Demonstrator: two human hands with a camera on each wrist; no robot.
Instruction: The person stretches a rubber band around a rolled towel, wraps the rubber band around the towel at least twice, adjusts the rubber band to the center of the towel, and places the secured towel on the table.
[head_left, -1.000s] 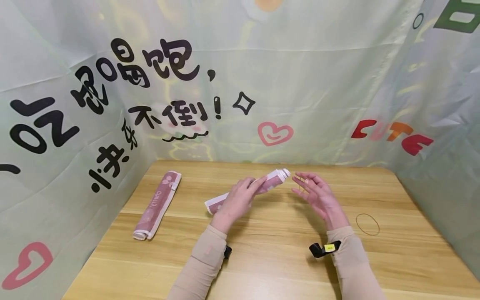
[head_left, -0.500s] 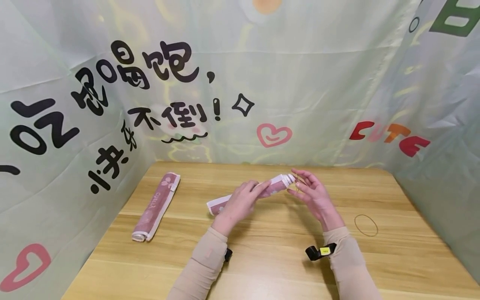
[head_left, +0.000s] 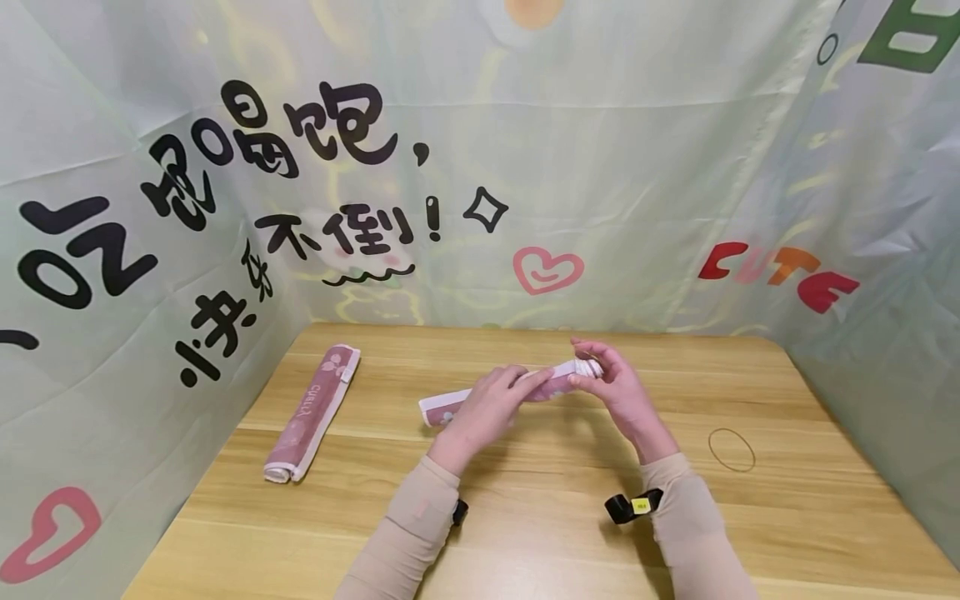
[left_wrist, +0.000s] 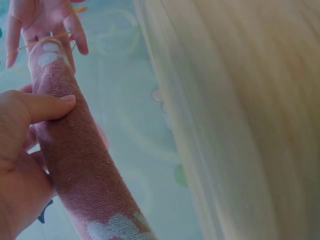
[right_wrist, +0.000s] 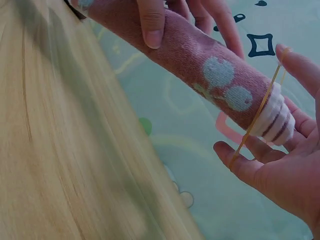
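Observation:
My left hand grips a rolled pink towel with pale cherry shapes, its thumb lying along the roll. The towel is held up at a slant, its white-edged end pointing right. Around that end my right hand spreads its fingers, with a thin tan rubber band stretched across them. The band crosses over the towel near its white, layered end, which sits between the spread fingers. In the left wrist view the band also spans the towel's far tip.
A second rolled pink towel lies on the left of the wooden table. Another rubber band lies flat to the right of my right hand. Printed cloth walls enclose the table's back and sides.
The right hand has moved left and the towel's end slightly right, so the end now sits among the right fingers inside the stretched band. The left hand keeps its grip.

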